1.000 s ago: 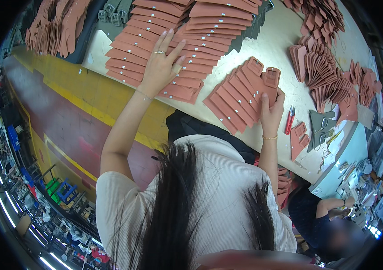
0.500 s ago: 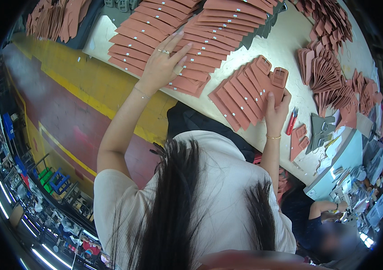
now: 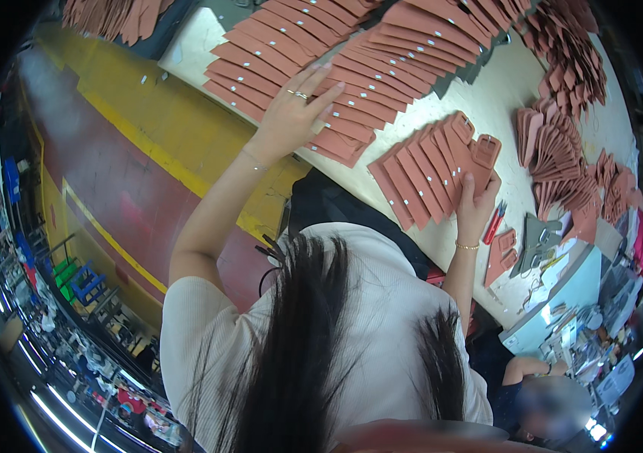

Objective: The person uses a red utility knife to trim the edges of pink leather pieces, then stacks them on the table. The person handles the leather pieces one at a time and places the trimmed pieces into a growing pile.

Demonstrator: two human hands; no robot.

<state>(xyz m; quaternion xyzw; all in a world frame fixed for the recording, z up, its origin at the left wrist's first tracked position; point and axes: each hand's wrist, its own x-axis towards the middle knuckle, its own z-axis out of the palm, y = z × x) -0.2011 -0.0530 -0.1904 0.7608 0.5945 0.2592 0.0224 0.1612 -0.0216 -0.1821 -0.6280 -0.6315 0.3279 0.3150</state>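
Observation:
Overlapping reddish-brown flat pieces (image 3: 382,75), each with a small white label, lie fanned in long rows on the pale table. My left hand (image 3: 295,113) rests over the near end of these rows with its fingers spread, a ring on one of them. To the right lies a smaller fan of labelled reddish-brown pieces (image 3: 416,174). My right hand (image 3: 479,204) grips the rightmost strap piece, whose covered buckle (image 3: 485,151) shows at its far end. The thumb lies on top of it, and the other fingers are partly hidden. Another buckle end sits just left of it.
Red-handled snips (image 3: 495,223) lie right of my right hand, near a small buckled brown piece (image 3: 501,257) and a grey-green buckled piece (image 3: 537,245). More brown bundles (image 3: 552,151) stand along the right side. A co-worker's arm (image 3: 529,368) is at the lower right.
The whole view has shifted, so the table and both hands appear further right and slightly lower. Both hands keep nearly the same places on the pieces.

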